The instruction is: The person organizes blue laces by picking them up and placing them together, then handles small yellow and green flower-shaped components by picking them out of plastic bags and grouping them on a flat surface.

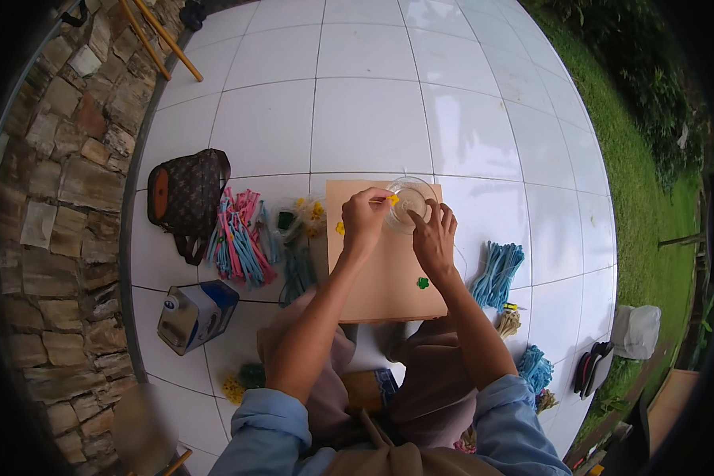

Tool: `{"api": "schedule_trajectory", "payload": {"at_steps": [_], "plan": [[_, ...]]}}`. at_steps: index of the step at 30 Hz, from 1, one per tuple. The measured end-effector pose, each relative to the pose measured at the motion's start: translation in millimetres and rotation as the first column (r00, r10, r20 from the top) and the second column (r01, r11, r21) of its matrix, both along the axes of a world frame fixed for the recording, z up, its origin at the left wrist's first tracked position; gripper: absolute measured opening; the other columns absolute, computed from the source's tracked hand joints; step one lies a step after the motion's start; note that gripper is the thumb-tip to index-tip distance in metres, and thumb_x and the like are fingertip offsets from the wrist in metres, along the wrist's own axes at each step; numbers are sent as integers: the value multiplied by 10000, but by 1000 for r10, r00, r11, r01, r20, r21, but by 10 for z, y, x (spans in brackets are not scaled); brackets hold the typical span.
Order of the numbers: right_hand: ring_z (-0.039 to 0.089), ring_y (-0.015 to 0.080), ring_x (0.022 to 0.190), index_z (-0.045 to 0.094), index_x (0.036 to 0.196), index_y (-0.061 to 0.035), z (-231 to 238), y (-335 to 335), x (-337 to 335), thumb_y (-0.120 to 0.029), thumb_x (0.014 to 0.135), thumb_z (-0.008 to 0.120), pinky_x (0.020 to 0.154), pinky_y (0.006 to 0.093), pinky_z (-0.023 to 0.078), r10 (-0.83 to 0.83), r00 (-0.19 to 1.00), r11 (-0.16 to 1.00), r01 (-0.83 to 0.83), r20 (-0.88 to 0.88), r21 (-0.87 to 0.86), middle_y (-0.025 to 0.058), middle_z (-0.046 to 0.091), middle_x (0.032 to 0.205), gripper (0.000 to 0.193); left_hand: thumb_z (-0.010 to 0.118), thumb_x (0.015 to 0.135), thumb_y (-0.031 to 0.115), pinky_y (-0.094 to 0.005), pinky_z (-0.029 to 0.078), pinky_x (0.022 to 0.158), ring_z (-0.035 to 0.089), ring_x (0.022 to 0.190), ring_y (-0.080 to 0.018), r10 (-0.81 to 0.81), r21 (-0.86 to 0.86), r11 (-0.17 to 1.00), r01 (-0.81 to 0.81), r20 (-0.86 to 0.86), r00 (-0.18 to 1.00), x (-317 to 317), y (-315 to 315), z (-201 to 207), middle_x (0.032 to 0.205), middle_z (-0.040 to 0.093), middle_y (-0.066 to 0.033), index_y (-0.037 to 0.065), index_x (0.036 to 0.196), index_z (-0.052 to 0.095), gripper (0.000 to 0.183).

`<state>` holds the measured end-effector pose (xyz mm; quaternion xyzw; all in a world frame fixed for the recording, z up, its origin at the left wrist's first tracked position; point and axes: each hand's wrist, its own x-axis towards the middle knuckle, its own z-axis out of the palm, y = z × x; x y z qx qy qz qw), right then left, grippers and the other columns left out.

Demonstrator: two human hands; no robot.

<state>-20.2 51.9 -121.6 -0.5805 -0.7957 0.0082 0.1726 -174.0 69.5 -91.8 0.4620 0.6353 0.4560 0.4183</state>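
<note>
My left hand [362,220] is closed in a pinch on a small yellow flower piece [393,200], held at the left rim of a clear round bowl [411,184]. On the bowl's near right side rests my right hand [435,236], its fingers bent and somewhat apart, touching the rim. The bowl stands at the far edge of a tan board [381,274] in front of me. A second yellow flower [340,228] lies by the board's left edge, and a green flower [423,282] near its right side. What the bowl holds is hard to make out.
Pink and blue cord bundles [246,238] lie left, beside a brown patterned bag [189,198]. A metal can [197,317] stands nearer. Clear bags with yellow and green pieces [301,216] adjoin the board. Blue cords [497,275] lie right. A stone wall [63,262] borders the tiles.
</note>
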Motion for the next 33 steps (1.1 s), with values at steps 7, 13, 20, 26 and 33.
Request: {"api": "schedule_trajectory", "payload": {"at_steps": [7,13,20,26,33], "plan": [[396,320,1103,656,1022,-157,-27,-21,-7,9,713,557,928,445,333,0,998,1000,-1,-59,-10,103,449,1192,364,621,775,57,-284,520,692,669,749,-199,42,71,996,-46,66,997,-27,-3,-58,815,684,-112,14,889,667,131],[395,301,1049,670,994,-188,139,63,75,-4,782,535,907,399,358,-164,905,977,93,-394,-194,89,463,1174,311,645,764,32,-268,530,685,664,739,-165,56,7,998,-56,40,998,20,-9,35,807,681,-97,-9,876,654,120],[366,302,1042,665,1012,-194,661,-18,-53,43,747,527,915,406,345,47,865,998,-19,-499,61,100,458,1181,381,623,791,1,-243,555,705,653,758,-162,63,-76,996,-37,373,926,27,-17,118,856,660,-134,-74,917,629,147],[342,349,1120,661,1043,-202,612,-23,-52,45,713,567,947,454,320,82,935,995,-58,-346,78,106,413,1248,422,610,802,-4,-255,555,754,645,798,-170,35,-115,993,15,419,907,71,-10,197,895,648,-141,-86,953,613,172],[339,349,1131,660,1040,-189,589,-30,-64,30,706,564,946,469,314,90,955,992,-63,-282,105,103,398,1278,411,636,777,3,-237,561,699,658,733,-162,71,-114,993,-20,461,885,83,-13,183,835,666,-139,-84,915,634,163]]}}
